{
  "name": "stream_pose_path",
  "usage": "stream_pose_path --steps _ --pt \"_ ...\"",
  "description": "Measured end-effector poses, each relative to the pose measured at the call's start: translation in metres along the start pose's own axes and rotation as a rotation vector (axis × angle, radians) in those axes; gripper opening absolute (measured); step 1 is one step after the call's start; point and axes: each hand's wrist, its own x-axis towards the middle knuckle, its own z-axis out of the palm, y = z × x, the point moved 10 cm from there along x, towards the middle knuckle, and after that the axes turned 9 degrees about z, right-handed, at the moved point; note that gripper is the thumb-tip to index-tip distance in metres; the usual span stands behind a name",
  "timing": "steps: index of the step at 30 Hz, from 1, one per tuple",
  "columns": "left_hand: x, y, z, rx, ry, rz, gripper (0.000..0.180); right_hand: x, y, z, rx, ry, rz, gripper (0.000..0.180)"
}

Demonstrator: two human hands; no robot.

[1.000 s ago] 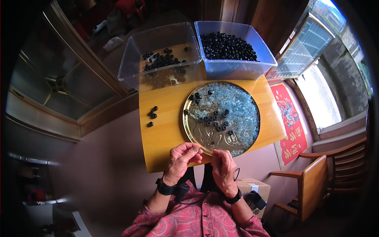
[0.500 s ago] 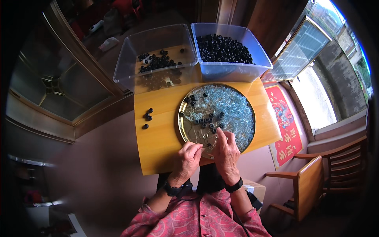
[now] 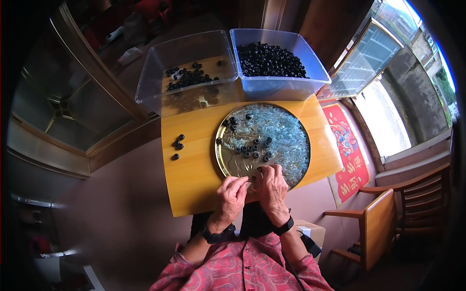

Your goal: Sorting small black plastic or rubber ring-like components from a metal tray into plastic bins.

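Note:
My left hand is closed in a pinch over the near edge of a round gold-rimmed tray. Whatever lies between its fingertips is too small to make out. Close beside it, my right hand has its fingers curled together, and a dark piece that looks like a black bead shows at the fingertips. Both hands nearly meet over the tray. Loose black beads lie in the tray's middle and at its far left. Many tiny pale-blue glassy pieces cover its right and far part.
On the wooden table, several black beads sit left of the tray. Two clear plastic bins stand at the back: the left bin has some black beads, the right bin many. A wooden chair stands to the right.
My right hand has drawn back from the beads toward my left hand, and its extended fingers have curled in. The left hand has stayed in nearly the same place. The view has shifted slightly.

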Motion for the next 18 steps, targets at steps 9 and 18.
stream_pose_path --steps 9,18 --pt "-0.032 -0.034 0.032 -0.758 -0.138 -0.546 0.028 -0.040 -0.030 -0.029 0.404 -0.120 -0.112 0.031" --pt "-0.045 -0.032 0.037 -1.003 -0.146 -0.741 0.024 -0.024 0.023 -0.064 0.146 0.130 0.047 0.013"
